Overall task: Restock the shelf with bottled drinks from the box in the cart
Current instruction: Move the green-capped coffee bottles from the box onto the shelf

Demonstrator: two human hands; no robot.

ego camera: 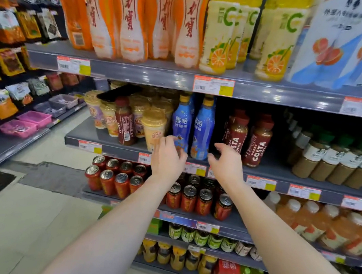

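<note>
- Blue drinks with gold caps stand upright side by side at the front edge of the middle shelf: the left blue bottle and the right blue bottle, just beside each other.
- Both bare forearms stretch up from the bottom of the view toward this pair, and the hands are apart, one on each side of it.
- The left hand is in front of the lower part of the left blue bottle with its fingers loosely curved. It holds nothing that shows, and I cannot tell whether the fingertips touch the label.
- The right hand is spread and relaxed, thumb pointing toward the right blue bottle. It sits in front of the dark gap between that bottle and the Costa coffee bottles and grips nothing.
- Left of the blue pair stand lidded drink cups and a brown coffee bottle, crowded together.
- Farther right on the same shelf is a row of green-capped bottles.
- On the shelf above are tall orange-and-white bottles and yellow orange-drink bottles, with price tags along its front edge.
- On the shelf below are red cans on the left and peach-coloured juice bottles on the right.
- Pink baskets sit on the neighbouring rack at far left.
</note>
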